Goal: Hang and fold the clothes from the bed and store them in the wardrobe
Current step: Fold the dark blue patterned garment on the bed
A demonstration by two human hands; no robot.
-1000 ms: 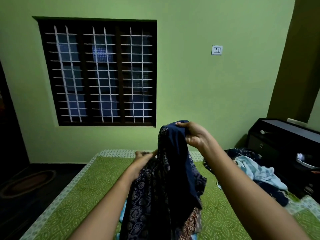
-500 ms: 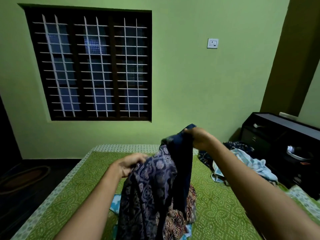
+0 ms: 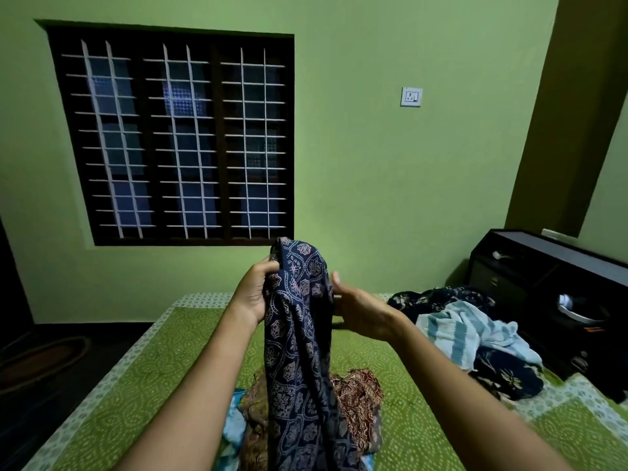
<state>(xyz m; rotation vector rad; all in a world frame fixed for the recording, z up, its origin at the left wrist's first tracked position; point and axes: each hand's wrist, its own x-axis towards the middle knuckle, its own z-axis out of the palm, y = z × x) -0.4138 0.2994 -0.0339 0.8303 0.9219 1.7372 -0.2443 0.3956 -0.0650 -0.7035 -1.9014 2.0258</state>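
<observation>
So the grip basically swapped sides in the last second. A moment earlier the right hand was the one holding the navy blue printed cotton garment up by its top, with the left hand lower down at the side. By this point the left hand had taken over the top: its fingers were curled tight around a bunched bit of fabric just under the highest fold. The right hand had dropped to about mid-height against the garment's right edge, thumb sticking straight up. Its fingers ran behind the cloth, so I honestly couldn't tell if it was pinching anything or just resting there. To me that looked like hunting for a seam or shoulder to shake it out, so the actual fold or hang hadn't started. The garment hung straight down from the left hand, between both forearms. Its lower end was draped on the crumpled maroon and brown printed cloth lying on the green dotted bedsheet. A pale blue striped towel and a dark floral garment were heaped well off to the right, untouched. No wardrobe was in shot, so plenty was left to do.
</observation>
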